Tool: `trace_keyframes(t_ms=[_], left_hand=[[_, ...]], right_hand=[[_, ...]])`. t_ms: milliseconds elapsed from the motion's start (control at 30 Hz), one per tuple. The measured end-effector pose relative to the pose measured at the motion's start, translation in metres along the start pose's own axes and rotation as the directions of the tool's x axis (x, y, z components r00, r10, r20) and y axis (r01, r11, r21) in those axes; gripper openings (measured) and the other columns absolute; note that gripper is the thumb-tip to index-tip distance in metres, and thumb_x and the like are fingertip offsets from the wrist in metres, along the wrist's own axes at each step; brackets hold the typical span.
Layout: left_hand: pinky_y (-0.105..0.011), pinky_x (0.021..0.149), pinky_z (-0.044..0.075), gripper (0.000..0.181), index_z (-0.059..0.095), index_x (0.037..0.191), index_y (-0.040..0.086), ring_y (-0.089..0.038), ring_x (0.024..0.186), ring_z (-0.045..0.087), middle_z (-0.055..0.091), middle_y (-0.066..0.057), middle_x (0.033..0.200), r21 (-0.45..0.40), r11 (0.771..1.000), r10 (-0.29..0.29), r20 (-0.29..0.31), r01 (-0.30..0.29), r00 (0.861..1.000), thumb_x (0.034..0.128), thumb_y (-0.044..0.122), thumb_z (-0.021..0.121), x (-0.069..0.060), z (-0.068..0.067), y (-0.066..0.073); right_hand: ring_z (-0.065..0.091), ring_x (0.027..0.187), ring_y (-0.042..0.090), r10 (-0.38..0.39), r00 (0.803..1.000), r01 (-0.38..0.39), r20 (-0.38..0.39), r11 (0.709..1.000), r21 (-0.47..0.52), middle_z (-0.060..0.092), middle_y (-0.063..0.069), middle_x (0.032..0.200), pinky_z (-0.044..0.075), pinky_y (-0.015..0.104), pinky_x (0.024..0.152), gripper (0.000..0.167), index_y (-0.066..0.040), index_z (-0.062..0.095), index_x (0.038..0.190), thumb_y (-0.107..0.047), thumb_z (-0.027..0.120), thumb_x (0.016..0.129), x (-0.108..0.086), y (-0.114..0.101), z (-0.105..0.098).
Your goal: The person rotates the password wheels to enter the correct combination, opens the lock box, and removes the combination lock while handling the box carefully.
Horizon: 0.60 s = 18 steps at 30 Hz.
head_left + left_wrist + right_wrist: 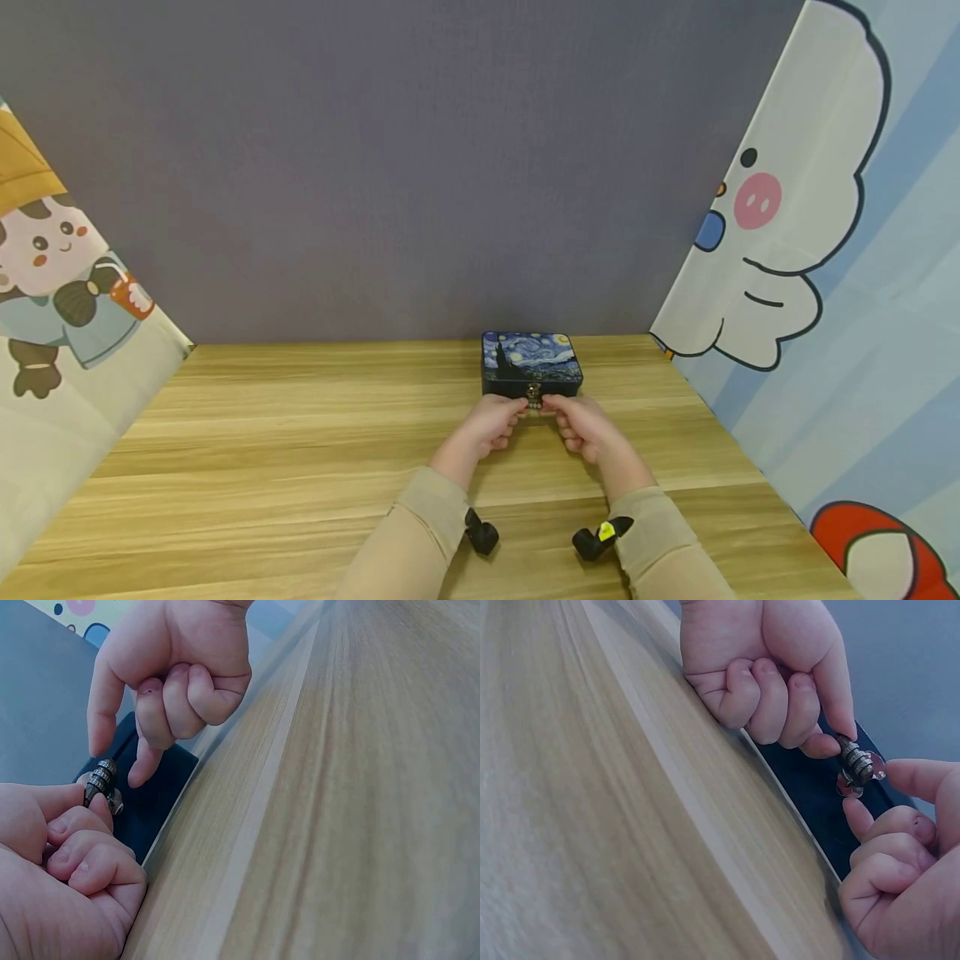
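A small box (531,358) with a blue swirling night-sky lid and dark sides sits shut at the back of the table. At its front hangs a small metal combination padlock (856,760) with ridged dials, by a shiny metal latch (533,389). My left hand (493,421) pinches one end of the padlock between thumb and forefinger. From the other side, the thumb and forefinger of my right hand (588,425) bracket the padlock's other end; exact contact is hard to see. Both hands have their remaining fingers curled in. Numbers on the dials are too small to read.
The wood-grain table (300,467) spreads before me, with a grey panel (405,167) along its back edge just behind the box. Cartoon-printed curtains (840,275) stand at both sides. Black devices (480,533) sit under both sleeve cuffs.
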<state>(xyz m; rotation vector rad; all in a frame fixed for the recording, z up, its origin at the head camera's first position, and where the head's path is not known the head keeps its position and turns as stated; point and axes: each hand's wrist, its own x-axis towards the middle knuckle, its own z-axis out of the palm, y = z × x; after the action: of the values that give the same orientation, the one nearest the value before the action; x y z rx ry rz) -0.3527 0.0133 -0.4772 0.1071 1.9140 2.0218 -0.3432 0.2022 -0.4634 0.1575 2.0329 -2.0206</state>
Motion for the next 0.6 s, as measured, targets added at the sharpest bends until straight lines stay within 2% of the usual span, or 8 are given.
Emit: trace_keyframes(t_ms=[100,267,500,600], left_hand=[[-0.022,0.040,0.024,0.039,0.064,0.115,-0.010,-0.007,0.044,0.022,0.031,0.007,0.058,0.003,1.000,0.002,-0.002,-0.002,1.000,0.1044,0.027,0.059,0.0002,0.0004,-0.0005],[-0.022,0.040,0.023,0.039,0.063,0.116,-0.010,-0.007,0.044,0.021,0.030,0.007,0.058,-0.001,1.000,0.003,0.001,-0.003,1.000,0.1045,0.027,0.059,0.0002,-0.0001,-0.0004],[-0.022,0.041,0.024,0.037,0.063,0.114,-0.010,-0.007,0.044,0.023,0.032,0.007,0.058,-0.010,1.000,-0.003,0.008,0.003,1.000,0.1045,0.025,0.058,0.0010,-0.0015,-0.0002],[-0.022,0.041,0.024,0.038,0.063,0.114,-0.011,-0.007,0.045,0.023,0.032,0.007,0.058,-0.013,1.000,-0.009,0.013,0.009,1.000,0.1048,0.025,0.058,0.0015,-0.0020,-0.0004]], right_hand=[[0.023,0.044,0.004,0.004,1.000,-0.004,-0.005,1.000,0.012,0.032,-0.008,0.056,0.021,0.020,0.039,0.029,-0.001,0.064,0.105,-0.028,0.067,0.098,-0.0003,-0.0006,0.0001],[0.024,0.044,0.004,0.001,1.000,-0.001,0.009,1.000,0.025,0.032,-0.008,0.057,0.021,0.020,0.039,0.028,0.000,0.064,0.104,-0.027,0.067,0.098,0.0003,-0.0011,0.0000],[0.024,0.044,0.006,-0.012,1.000,0.011,0.021,1.000,0.014,0.032,-0.007,0.055,0.022,0.021,0.039,0.023,0.000,0.064,0.088,-0.022,0.068,0.097,0.0003,-0.0013,0.0009],[0.024,0.043,0.006,-0.016,0.999,0.016,0.027,1.000,0.010,0.031,-0.007,0.054,0.021,0.021,0.039,0.023,0.002,0.065,0.089,-0.020,0.068,0.097,-0.0004,-0.0012,0.0017]])
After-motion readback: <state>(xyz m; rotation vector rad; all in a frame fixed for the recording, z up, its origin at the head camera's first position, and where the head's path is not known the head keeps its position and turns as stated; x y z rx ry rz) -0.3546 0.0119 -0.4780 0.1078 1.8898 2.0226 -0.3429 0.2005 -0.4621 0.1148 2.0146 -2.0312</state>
